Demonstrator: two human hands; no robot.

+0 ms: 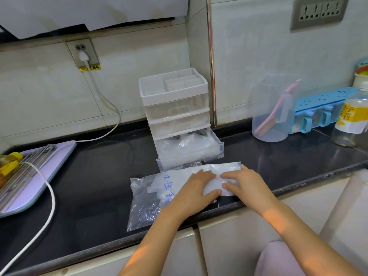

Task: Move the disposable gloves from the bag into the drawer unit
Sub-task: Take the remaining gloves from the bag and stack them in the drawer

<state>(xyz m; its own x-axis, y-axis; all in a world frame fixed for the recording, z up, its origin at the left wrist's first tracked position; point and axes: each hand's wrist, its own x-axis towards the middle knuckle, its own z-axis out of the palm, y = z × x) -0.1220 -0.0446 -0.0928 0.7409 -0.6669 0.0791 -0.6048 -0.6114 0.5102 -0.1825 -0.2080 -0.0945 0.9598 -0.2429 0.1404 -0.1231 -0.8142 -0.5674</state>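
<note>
Left hand (196, 188), right hand (244, 183) flat, unclenched on bag (143, 198) — at counter (99, 176) edge, drawer (216, 140) open behind

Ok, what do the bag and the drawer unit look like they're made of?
The bag looks like thin clear plastic film, glossy and crinkled; the dark countertop shows through it. The drawer unit is probably rigid plastic: white frame, transparent drawers with contents showing through.
</note>
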